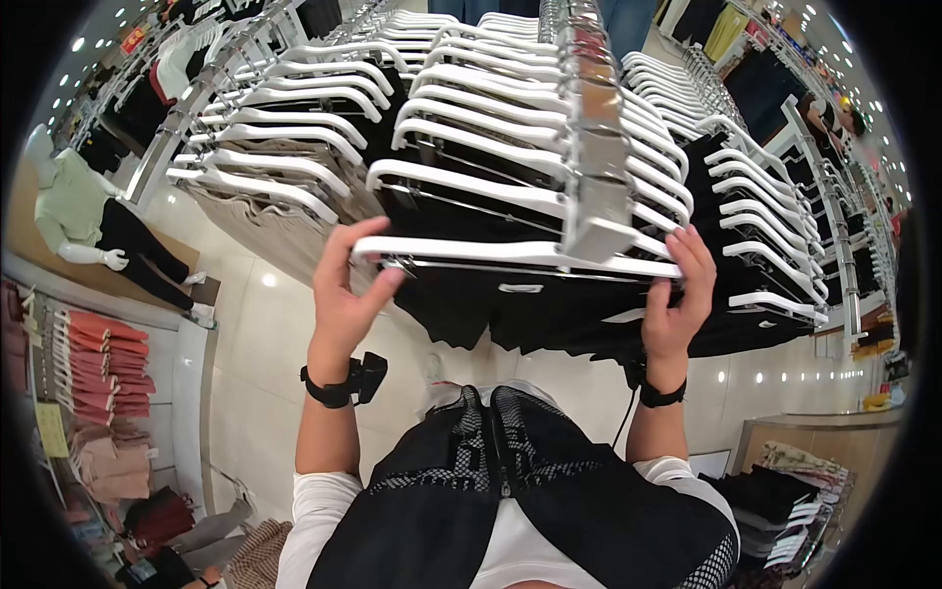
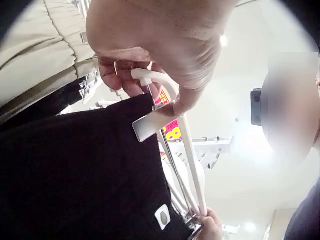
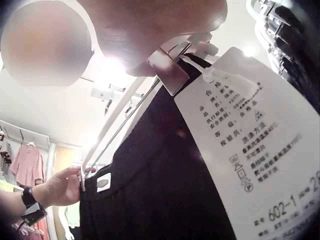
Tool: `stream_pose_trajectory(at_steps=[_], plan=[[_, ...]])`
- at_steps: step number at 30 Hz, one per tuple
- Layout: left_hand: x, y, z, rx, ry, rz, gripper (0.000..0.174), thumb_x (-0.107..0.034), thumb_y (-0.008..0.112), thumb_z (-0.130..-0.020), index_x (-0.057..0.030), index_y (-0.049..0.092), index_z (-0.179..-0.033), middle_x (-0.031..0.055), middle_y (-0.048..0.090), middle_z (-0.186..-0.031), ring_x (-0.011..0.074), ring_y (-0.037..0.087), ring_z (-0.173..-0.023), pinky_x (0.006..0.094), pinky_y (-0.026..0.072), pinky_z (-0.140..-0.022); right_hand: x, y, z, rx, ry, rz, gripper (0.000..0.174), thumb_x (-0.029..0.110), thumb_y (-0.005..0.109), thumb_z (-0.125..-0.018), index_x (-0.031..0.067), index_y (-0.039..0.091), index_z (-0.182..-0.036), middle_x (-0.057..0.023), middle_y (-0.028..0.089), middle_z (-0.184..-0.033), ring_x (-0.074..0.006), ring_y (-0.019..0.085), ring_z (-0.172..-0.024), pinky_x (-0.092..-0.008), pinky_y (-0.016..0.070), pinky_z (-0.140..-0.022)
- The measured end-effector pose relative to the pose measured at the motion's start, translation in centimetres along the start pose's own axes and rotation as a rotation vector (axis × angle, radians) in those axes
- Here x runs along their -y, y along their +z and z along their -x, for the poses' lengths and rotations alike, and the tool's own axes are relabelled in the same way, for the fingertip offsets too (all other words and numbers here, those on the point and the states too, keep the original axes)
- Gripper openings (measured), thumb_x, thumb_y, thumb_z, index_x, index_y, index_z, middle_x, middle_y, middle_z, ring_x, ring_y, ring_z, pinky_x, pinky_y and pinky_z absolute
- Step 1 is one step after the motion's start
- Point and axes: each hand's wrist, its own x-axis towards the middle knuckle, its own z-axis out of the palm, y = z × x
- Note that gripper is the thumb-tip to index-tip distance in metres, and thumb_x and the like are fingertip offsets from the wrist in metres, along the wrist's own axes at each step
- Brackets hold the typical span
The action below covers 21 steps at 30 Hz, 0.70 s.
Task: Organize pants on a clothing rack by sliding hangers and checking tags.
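Note:
In the head view a white hanger point(image 1: 461, 249) with black trousers point(image 1: 559, 302) clipped on it is at the front of the rack. My left hand point(image 1: 341, 309) grips its left end, the thumb by the metal clip point(image 2: 150, 126). At the other end my right hand point(image 1: 679, 306) holds the hanger, fingers over the top and thumb below. The right wrist view has the right hand point(image 3: 155, 30) above a clip point(image 3: 169, 72), with a white printed tag point(image 3: 250, 150) hanging beside the black cloth point(image 3: 155, 165). A small pale label point(image 2: 162, 217) sits on the waistband.
Rows of white hangers point(image 1: 481, 103) with dark garments stand behind, along a metal rail point(image 1: 601, 147). Beige trousers point(image 1: 265, 221) hang to the left, more black ones to the right. A mannequin point(image 1: 78, 211) and pink clothes point(image 1: 110, 363) are at the far left.

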Motion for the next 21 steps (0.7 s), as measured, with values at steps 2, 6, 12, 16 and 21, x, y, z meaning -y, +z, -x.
stream_pose_trajectory(at_steps=[2, 6, 12, 16, 21], plan=[[-0.2, -1.2, -0.9, 0.143, -0.004, 0.024, 0.039, -0.009, 0.080, -0.080, -0.0032, 0.071, -0.117, 0.0022, 0.059, -0.096, 0.0134, 0.055, -0.087, 0.0271, 0.0451, -0.078, 0.3, 0.3, -0.2, -0.036, 0.014, 0.012, 0.043, -0.003, 0.056, -0.078, 0.0008, 0.070, -0.119, -0.0172, 0.067, -0.127, -0.0372, 0.059, -0.127, -0.0452, 0.0430, -0.110], [1.8, -2.1, -2.4, 0.279, 0.132, 0.078, 0.041, -0.018, 0.092, -0.070, -0.0043, 0.076, -0.105, 0.0056, 0.064, -0.095, 0.0171, 0.059, -0.082, 0.0291, 0.0477, -0.071, 0.5, 1.1, -0.1, -0.116, 0.043, 0.023, 0.039, -0.005, 0.050, -0.080, -0.0023, 0.069, -0.114, -0.0197, 0.069, -0.123, -0.0378, 0.062, -0.124, -0.0454, 0.0459, -0.107], [4.7, -0.6, -4.0, 0.324, 0.320, 0.281, 0.041, -0.017, 0.090, -0.075, -0.0009, 0.068, -0.107, 0.0196, 0.070, -0.115, 0.0289, 0.071, -0.104, 0.0372, 0.0581, -0.086, 1.6, 1.0, 1.2, -0.135, 0.120, 0.393, 0.051, 0.038, 0.062, -0.094, -0.0004, 0.067, -0.127, -0.0194, 0.064, -0.135, -0.0362, 0.058, -0.128, -0.0443, 0.0412, -0.110], [6.0, 0.3, -4.4, 0.436, 0.258, 0.558, 0.040, -0.010, 0.087, -0.081, 0.0009, 0.062, -0.110, 0.0201, 0.073, -0.099, 0.0305, 0.076, -0.095, 0.0352, 0.0615, -0.078, 2.9, -0.6, 2.2, -0.098, 0.198, 0.529, 0.054, 0.030, 0.069, -0.090, -0.0009, 0.062, -0.133, -0.0185, 0.064, -0.134, -0.0368, 0.057, -0.128, -0.0455, 0.0428, -0.108], [6.5, 0.7, -5.4, 0.463, 0.254, 0.587, 0.039, -0.012, 0.086, -0.082, 0.0006, 0.062, -0.111, 0.0199, 0.073, -0.099, 0.0305, 0.076, -0.094, 0.0363, 0.0622, -0.078, 5.3, -1.8, 3.1, -0.055, 0.410, 0.446, 0.049, 0.020, 0.071, -0.089, 0.0017, 0.062, -0.133, -0.0163, 0.064, -0.132, -0.0341, 0.058, -0.125, -0.0427, 0.0425, -0.108]])
